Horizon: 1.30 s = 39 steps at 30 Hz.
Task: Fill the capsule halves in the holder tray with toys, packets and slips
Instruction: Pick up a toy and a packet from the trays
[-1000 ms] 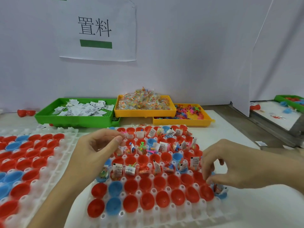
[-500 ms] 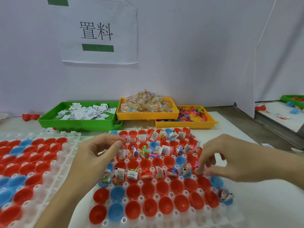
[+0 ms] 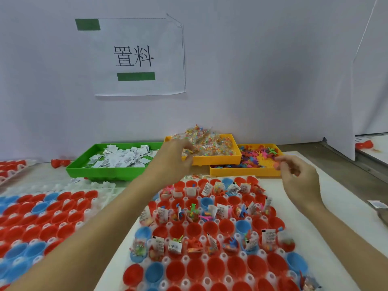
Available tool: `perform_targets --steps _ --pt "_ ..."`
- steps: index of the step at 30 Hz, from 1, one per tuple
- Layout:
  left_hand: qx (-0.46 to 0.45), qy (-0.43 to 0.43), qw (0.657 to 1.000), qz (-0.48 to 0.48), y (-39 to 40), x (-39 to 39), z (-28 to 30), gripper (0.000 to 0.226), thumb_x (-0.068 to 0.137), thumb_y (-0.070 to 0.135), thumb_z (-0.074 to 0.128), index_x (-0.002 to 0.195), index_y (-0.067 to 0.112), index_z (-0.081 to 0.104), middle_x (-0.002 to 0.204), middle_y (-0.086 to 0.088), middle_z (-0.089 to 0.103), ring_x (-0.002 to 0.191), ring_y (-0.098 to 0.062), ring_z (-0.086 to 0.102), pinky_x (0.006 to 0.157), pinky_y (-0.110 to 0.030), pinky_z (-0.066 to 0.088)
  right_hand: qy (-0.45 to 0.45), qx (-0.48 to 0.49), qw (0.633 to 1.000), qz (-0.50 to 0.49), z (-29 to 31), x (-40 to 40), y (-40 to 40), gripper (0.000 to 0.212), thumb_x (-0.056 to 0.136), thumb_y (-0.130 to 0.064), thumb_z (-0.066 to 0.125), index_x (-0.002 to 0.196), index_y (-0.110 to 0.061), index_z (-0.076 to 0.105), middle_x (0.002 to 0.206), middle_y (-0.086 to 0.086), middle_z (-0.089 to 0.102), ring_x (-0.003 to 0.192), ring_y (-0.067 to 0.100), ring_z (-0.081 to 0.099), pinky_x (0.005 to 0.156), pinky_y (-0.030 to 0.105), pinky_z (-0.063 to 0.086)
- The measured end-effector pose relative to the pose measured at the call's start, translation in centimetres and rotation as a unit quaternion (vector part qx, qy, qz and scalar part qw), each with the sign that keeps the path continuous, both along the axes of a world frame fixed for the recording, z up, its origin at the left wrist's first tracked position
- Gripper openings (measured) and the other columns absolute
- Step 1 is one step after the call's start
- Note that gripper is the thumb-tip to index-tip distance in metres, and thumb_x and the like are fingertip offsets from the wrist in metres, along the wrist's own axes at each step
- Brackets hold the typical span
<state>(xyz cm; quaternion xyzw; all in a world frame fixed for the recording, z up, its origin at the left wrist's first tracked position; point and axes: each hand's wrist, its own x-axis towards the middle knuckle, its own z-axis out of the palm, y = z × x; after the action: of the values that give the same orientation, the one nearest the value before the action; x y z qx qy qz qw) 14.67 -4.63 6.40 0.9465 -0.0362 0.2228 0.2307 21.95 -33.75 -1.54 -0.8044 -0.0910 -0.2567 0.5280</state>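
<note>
On the holder tray (image 3: 273,254), red and blue capsule halves (image 3: 212,227) sit partly filled.

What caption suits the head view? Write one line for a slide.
Left hand reaches the packet bin, right hand the toy bin, above the half-filled capsule tray.

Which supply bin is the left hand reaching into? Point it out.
The left hand is at the rear yellow bin heaped with clear packets, not the green slip bin or the toy bin.

Three supply bins (image 3: 218,159) sit behind the holder tray (image 3: 212,238); another tray (image 3: 37,219) lies left.
</note>
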Motion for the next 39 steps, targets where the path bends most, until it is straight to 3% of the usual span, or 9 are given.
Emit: perform_targets --steps 3,5,11,18,23,27,30,34,39 --pt "0.079 0.030 0.996 0.006 -1.1 4.6 0.0 0.028 0.096 0.009 0.051 0.123 0.012 0.060 0.127 -0.008 0.061 0.117 -0.024 0.054 0.096 -0.036 0.046 -0.011 0.036 0.999 -0.033 -2.2 0.3 -0.9 0.028 0.099 -0.006 0.050 0.095 -0.028 0.066 0.086 -0.003 0.067 0.080 0.021 0.062 0.068 0.022 0.051" --pt "0.138 0.050 0.989 0.011 -1.7 6.8 -0.3 0.033 0.095 0.003 0.050 0.126 0.011 0.056 0.130 -0.009 0.058 0.121 -0.026 0.049 0.092 -0.037 0.046 -0.019 0.044 0.998 -0.032 -2.6 0.6 -1.2 0.030 0.099 -0.005 0.048 0.093 -0.028 0.067 0.082 -0.006 0.066 0.076 0.021 0.061 0.060 0.015 0.047" --pt "0.260 0.089 0.960 0.061 -2.6 10.1 -0.6 0.036 0.087 -0.012 0.049 0.116 0.004 0.063 0.121 -0.014 0.058 0.110 -0.032 0.058 0.075 -0.036 0.048 -0.005 0.040 0.999 -0.015 -2.9 0.8 -1.2 0.025 0.099 -0.005 0.049 0.094 -0.019 0.069 0.083 -0.006 0.066 0.078 0.019 0.061 0.064 0.024 0.046" --pt "0.125 0.038 0.988 0.086 -2.0 11.0 -0.5 0.023 0.094 -0.002 0.052 0.102 0.005 0.072 0.106 -0.017 0.065 0.094 -0.037 0.063 0.081 -0.045 0.054 -0.003 0.028 1.000 -0.002 -3.0 0.7 -0.9 0.024 0.098 -0.002 0.051 0.093 -0.018 0.069 0.083 -0.007 0.065 0.080 0.014 0.060 0.065 0.021 0.044" --pt "-0.089 -0.060 0.989 0.100 -3.6 8.8 0.9 0.022 0.100 0.010 0.051 0.105 0.007 0.072 0.098 -0.010 0.071 0.080 -0.023 0.062 0.071 -0.032 0.049 -0.022 0.017 1.000 -0.008 -2.5 0.1 -0.6 0.024 0.098 -0.002 0.053 0.095 -0.020 0.068 0.086 -0.004 0.066 0.079 0.009 0.060 0.062 0.017 0.043" --pt "-0.279 -0.015 0.960 0.009 -6.1 3.8 2.0 0.013 0.099 0.012 0.058 0.106 0.006 0.067 0.082 -0.003 0.073 0.063 -0.012 0.066 0.057 -0.022 0.053 -0.034 0.010 0.999 0.032 -0.1 -1.7 0.5 0.024 0.099 -0.004 0.053 0.097 -0.024 0.066 0.086 -0.012 0.065 0.080 0.009 0.062 0.068 0.022 0.051" --pt "-0.287 0.029 0.954 -0.079 -7.4 -1.2 2.1 0.007 0.097 0.015 0.061 0.095 0.014 0.068 0.073 0.003 0.074 0.064 -0.007 0.068 0.060 -0.018 0.053 -0.016 0.025 0.988 0.153 2.2 -4.3 1.3 0.024 0.100 -0.008 0.054 0.096 -0.025 0.071 0.077 -0.009 0.068 0.076 0.009 0.065 0.062 0.016 0.051" --pt "-0.303 0.048 0.943 -0.129 -8.7 -6.2 1.3 0.010 0.093 0.010 0.065 0.088 0.017 0.070 0.071 -0.001 0.073 0.069 -0.016 0.072 0.068 -0.029 0.058 0.022 0.045 0.942 0.332 4.8 -8.0 2.3 0.015 0.095 -0.027 0.064 0.105 -0.021 0.073 0.086 -0.001 0.075 0.078 0.015 0.072 0.066 0.020 0.056" --pt "-0.277 -0.003 0.960 -0.043 -10.1 -8.0 -0.5 0.012 0.087 0.013 0.073 0.089 0.023 0.067 0.071 0.004 0.070 0.066 -0.011 0.070 0.070 -0.037 0.060 0.040 0.014 0.944 0.327 5.7 -9.0 2.9 0.005 0.087 -0.007 0.072 0.090 -0.008 0.076 0.075 0.003 0.076 0.066 0.017 0.073 0.064 0.024 0.059"
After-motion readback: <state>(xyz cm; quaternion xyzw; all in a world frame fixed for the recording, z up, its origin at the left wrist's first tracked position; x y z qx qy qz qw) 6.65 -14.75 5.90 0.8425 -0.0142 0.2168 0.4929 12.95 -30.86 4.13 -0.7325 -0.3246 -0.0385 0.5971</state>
